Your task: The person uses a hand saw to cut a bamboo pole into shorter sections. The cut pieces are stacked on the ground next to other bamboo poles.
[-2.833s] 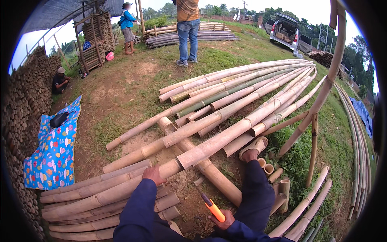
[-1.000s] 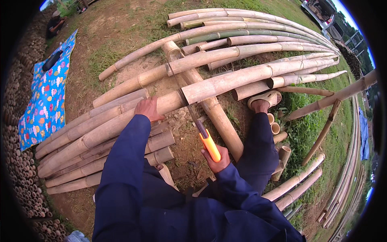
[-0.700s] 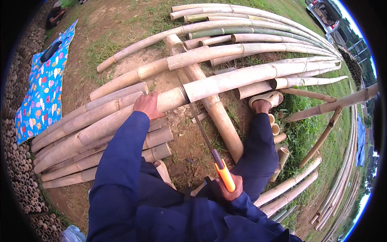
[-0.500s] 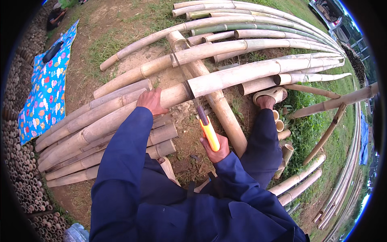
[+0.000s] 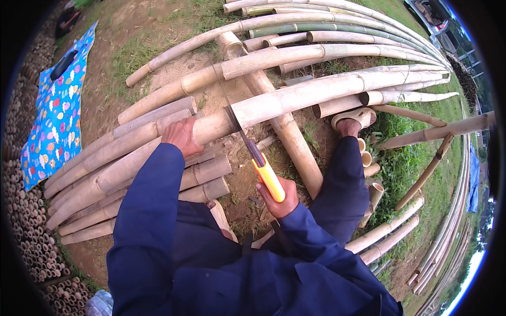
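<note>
My right hand [image 5: 283, 199] grips the yellow-orange handle of a hand saw [image 5: 270, 178], and its dark narrow blade slants up and away to the left. The blade crosses a thick bamboo pole [image 5: 300, 99] where a browner left part meets a paler right part; how deep it sits I cannot tell. Further along, the blade reaches a second bamboo pole [image 5: 197, 79] lying beyond. Left of the blade, my left hand [image 5: 182, 136] presses down on the thick pole with its fingers curled over it. Under both poles runs a bamboo crosspiece [image 5: 295, 145].
Many bamboo poles [image 5: 337, 27] fan out on the far right, with shorter lengths [image 5: 203, 173] stacked near my left leg. A sandalled foot [image 5: 352, 121] stands beside the crosspiece. A bright blue patterned sheet [image 5: 58, 110] and stacked cut bamboo [image 5: 31, 221] lie at the left.
My left hand and the saw have shifted a little to the left. The saw handle sits slightly lower in the picture, and the whole view has shifted slightly.
</note>
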Motion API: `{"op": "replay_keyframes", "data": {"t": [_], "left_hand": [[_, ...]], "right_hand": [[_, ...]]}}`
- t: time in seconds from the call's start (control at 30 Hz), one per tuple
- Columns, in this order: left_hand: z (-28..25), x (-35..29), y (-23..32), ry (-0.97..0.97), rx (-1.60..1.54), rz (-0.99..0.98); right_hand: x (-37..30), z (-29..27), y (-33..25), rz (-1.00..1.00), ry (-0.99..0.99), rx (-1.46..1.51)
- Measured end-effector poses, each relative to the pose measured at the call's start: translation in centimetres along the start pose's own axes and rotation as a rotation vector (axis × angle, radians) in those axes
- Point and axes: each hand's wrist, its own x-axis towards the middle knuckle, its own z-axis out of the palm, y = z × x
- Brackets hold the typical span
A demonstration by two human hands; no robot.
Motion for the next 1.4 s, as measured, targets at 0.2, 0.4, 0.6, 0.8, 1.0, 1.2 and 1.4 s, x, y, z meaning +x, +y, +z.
{"op": "replay_keyframes", "data": {"t": [0.2, 0.4, 0.6, 0.8, 1.0, 1.2, 1.4], "left_hand": [[0.2, 1.6, -0.7, -0.034, 0.033, -0.068], [0.7, 0.9, -1.0, -0.026, 0.029, -0.053], [0.0, 2.4, -0.2, -0.038, 0.022, -0.009], [0.2, 0.9, -1.5, -0.048, 0.028, -0.072], [1.6, 1.9, -0.9, -0.021, 0.016, -0.021], [-0.6, 1.3, -2.3, -0.013, 0.052, -0.056], [1.0, 2.2, -0.9, 0.008, 0.035, -0.017]], "right_hand": [[0.1, 2.1, 0.8, 0.128, -0.019, 0.026], [-10.2, -1.0, -2.0, 0.062, 0.037, -0.075], [3.2, 2.5, -0.3, 0.151, 0.034, 0.035], [-7.7, -0.2, -0.2, 0.181, -0.016, 0.009], [-2.3, 0.2, -1.6, 0.096, 0.031, -0.031], [-2.4, 1.5, 1.9, 0.091, 0.002, -0.077], [-9.0, -2.8, -0.4, 0.002, 0.008, -0.163]]}}
